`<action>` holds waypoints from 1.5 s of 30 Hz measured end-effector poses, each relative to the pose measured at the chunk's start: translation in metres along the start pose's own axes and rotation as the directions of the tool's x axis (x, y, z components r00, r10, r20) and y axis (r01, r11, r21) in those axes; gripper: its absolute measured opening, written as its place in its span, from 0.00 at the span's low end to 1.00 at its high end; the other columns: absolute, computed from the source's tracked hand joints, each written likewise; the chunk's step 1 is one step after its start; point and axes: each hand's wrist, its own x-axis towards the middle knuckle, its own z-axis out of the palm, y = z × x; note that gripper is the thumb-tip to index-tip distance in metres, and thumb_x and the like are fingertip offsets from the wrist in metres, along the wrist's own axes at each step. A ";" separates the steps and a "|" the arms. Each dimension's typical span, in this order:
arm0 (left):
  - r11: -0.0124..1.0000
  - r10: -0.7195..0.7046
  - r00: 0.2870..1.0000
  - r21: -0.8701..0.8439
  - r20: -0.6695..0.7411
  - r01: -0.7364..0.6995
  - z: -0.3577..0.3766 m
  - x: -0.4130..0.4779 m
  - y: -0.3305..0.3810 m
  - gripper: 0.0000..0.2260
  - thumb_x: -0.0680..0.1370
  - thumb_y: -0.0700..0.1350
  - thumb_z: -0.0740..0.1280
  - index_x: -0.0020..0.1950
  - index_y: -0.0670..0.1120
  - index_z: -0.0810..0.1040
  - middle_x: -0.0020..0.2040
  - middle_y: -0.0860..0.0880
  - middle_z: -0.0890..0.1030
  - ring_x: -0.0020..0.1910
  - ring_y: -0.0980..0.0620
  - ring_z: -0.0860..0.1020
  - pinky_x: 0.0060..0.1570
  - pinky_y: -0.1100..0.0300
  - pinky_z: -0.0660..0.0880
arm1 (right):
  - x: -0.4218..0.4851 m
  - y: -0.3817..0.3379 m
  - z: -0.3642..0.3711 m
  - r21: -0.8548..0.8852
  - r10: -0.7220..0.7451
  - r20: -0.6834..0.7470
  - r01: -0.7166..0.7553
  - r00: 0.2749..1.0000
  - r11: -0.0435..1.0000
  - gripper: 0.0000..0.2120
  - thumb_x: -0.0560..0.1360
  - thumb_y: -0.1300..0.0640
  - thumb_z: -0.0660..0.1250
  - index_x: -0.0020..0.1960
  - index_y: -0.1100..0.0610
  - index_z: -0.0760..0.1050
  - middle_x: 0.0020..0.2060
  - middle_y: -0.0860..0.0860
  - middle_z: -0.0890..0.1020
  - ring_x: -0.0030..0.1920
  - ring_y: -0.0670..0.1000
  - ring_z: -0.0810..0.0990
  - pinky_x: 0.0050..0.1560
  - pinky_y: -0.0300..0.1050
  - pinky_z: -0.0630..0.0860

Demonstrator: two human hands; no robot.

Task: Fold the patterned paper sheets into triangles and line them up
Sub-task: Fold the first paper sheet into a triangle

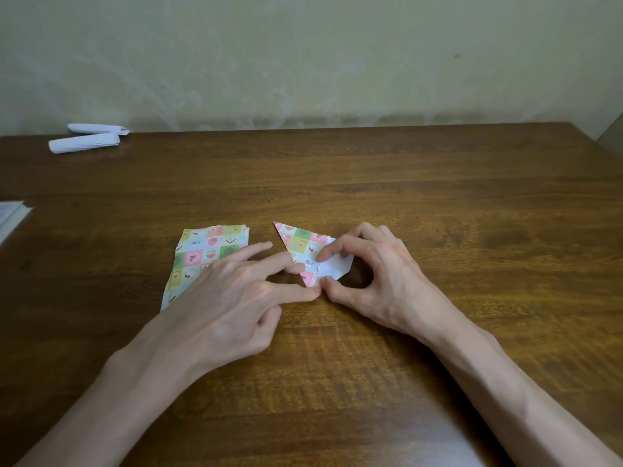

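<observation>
A patterned paper sheet (pixel 298 244), partly folded into a triangle, lies at the middle of the wooden table (pixel 438 203); its white underside shows on a turned-up flap at the right. My right hand (pixel 367 274) pinches that flap between forefinger and thumb. My left hand (pixel 236 294) presses the sheet's lower left edge with straight fingertips. A small stack of flat patterned sheets (pixel 205 254) lies just to the left, partly under my left hand.
Two rolled white papers (pixel 87 138) lie at the table's far left edge by the wall. A white booklet or paper stack (pixel 10 217) juts in from the left border. The table's right corner sits at the far right.
</observation>
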 end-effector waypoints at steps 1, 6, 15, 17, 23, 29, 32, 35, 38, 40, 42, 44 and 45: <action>1.000 -0.016 1.000 -0.013 0.004 0.016 -0.001 0.001 0.001 0.29 0.73 0.38 0.69 0.68 0.65 0.79 0.69 0.55 0.79 0.72 0.42 0.74 0.65 0.36 0.76 | 0.000 0.000 0.000 0.003 -0.002 -0.001 0.002 1.000 1.000 0.16 0.71 0.39 0.73 0.58 0.38 0.80 0.51 0.39 0.73 0.53 0.43 0.69 0.63 0.49 0.69; 0.999 -0.034 0.999 0.011 -0.024 0.035 -0.004 0.002 0.003 0.32 0.69 0.36 0.75 0.65 0.66 0.80 0.67 0.56 0.80 0.69 0.41 0.78 0.65 0.46 0.67 | -0.001 -0.001 -0.001 0.004 0.004 0.014 -0.004 1.000 1.000 0.18 0.73 0.38 0.72 0.62 0.36 0.78 0.51 0.39 0.72 0.53 0.43 0.68 0.63 0.48 0.68; 0.999 -0.005 0.998 0.032 -0.062 0.007 -0.007 0.001 0.007 0.36 0.61 0.34 0.78 0.62 0.65 0.82 0.62 0.56 0.82 0.59 0.47 0.84 0.62 0.52 0.65 | 0.001 0.000 -0.007 0.039 0.033 0.052 -0.035 0.998 0.999 0.20 0.75 0.44 0.75 0.65 0.37 0.75 0.51 0.39 0.74 0.55 0.43 0.71 0.65 0.47 0.67; 1.000 -0.004 0.998 0.002 -0.063 0.004 -0.007 0.001 0.007 0.35 0.63 0.33 0.76 0.62 0.65 0.83 0.62 0.57 0.82 0.59 0.51 0.83 0.66 0.52 0.63 | 0.001 0.002 -0.012 0.090 0.046 0.071 -0.052 0.996 0.995 0.21 0.75 0.48 0.75 0.66 0.37 0.75 0.52 0.40 0.75 0.57 0.42 0.72 0.66 0.46 0.67; 1.000 0.001 1.000 0.007 -0.016 -0.001 -0.004 0.001 0.006 0.34 0.68 0.34 0.70 0.70 0.62 0.78 0.64 0.55 0.80 0.64 0.52 0.80 0.72 0.50 0.67 | 0.004 -0.001 -0.012 0.084 0.069 0.113 -0.078 0.991 0.993 0.22 0.76 0.51 0.74 0.67 0.37 0.73 0.52 0.40 0.74 0.59 0.43 0.71 0.62 0.42 0.62; 1.000 0.006 1.000 0.027 -0.022 -0.005 -0.004 0.003 0.007 0.39 0.63 0.31 0.77 0.69 0.62 0.79 0.62 0.53 0.81 0.62 0.48 0.81 0.65 0.49 0.71 | 0.006 0.002 -0.013 0.152 0.075 0.116 -0.092 0.990 0.984 0.22 0.75 0.53 0.74 0.66 0.39 0.74 0.52 0.40 0.76 0.58 0.45 0.74 0.68 0.51 0.68; 1.000 -0.024 1.000 -0.016 0.008 0.024 -0.007 0.002 0.008 0.40 0.65 0.31 0.76 0.70 0.64 0.77 0.64 0.55 0.80 0.65 0.49 0.80 0.61 0.45 0.78 | 0.007 0.003 -0.013 0.204 0.069 0.088 -0.085 0.994 0.975 0.22 0.73 0.55 0.72 0.65 0.41 0.75 0.51 0.41 0.78 0.57 0.46 0.77 0.67 0.58 0.71; 0.998 -0.048 0.999 -0.051 0.002 0.048 -0.006 0.001 0.007 0.38 0.68 0.31 0.73 0.69 0.65 0.77 0.66 0.56 0.79 0.68 0.50 0.78 0.63 0.46 0.76 | 0.008 0.004 -0.014 0.200 0.068 0.104 -0.088 0.992 0.976 0.23 0.75 0.60 0.73 0.65 0.42 0.75 0.52 0.41 0.78 0.58 0.45 0.77 0.67 0.56 0.71; 0.996 -0.055 0.998 -0.073 -0.032 0.053 -0.007 -0.001 0.004 0.37 0.69 0.29 0.69 0.68 0.66 0.79 0.68 0.58 0.78 0.70 0.53 0.75 0.71 0.47 0.70 | 0.008 0.005 -0.020 0.237 0.071 0.133 -0.101 0.989 0.966 0.24 0.75 0.64 0.73 0.66 0.45 0.75 0.52 0.43 0.79 0.57 0.43 0.77 0.62 0.44 0.73; 0.998 -0.046 0.998 -0.051 -0.053 0.043 -0.007 -0.001 0.003 0.38 0.66 0.28 0.71 0.66 0.65 0.81 0.67 0.58 0.79 0.67 0.55 0.74 0.72 0.46 0.64 | 0.008 0.005 -0.022 0.232 0.069 0.139 -0.100 0.988 0.967 0.24 0.76 0.65 0.73 0.66 0.44 0.76 0.53 0.42 0.79 0.57 0.43 0.77 0.60 0.41 0.73; 0.997 -0.048 0.999 -0.063 -0.019 0.047 -0.008 -0.001 0.002 0.38 0.67 0.29 0.71 0.66 0.66 0.80 0.68 0.58 0.79 0.69 0.51 0.75 0.72 0.46 0.63 | 0.008 0.004 -0.023 0.217 0.066 0.143 -0.097 0.987 0.971 0.24 0.76 0.65 0.72 0.65 0.43 0.76 0.53 0.42 0.79 0.57 0.42 0.77 0.60 0.40 0.73; 0.989 -0.075 0.997 -0.127 0.035 0.079 -0.007 -0.001 0.000 0.36 0.73 0.32 0.68 0.69 0.70 0.75 0.73 0.62 0.73 0.76 0.48 0.70 0.73 0.43 0.67 | 0.008 0.003 -0.023 0.224 0.069 0.139 -0.100 0.988 0.969 0.23 0.75 0.64 0.72 0.64 0.43 0.77 0.53 0.42 0.79 0.57 0.42 0.77 0.59 0.38 0.73; 0.984 -0.078 0.996 -0.159 0.051 0.085 -0.006 -0.002 -0.001 0.35 0.75 0.34 0.65 0.70 0.72 0.74 0.74 0.64 0.71 0.78 0.49 0.67 0.75 0.43 0.66 | 0.007 0.003 -0.022 0.240 0.071 0.118 -0.098 0.990 0.966 0.22 0.75 0.64 0.72 0.63 0.44 0.78 0.53 0.42 0.80 0.57 0.42 0.78 0.58 0.37 0.73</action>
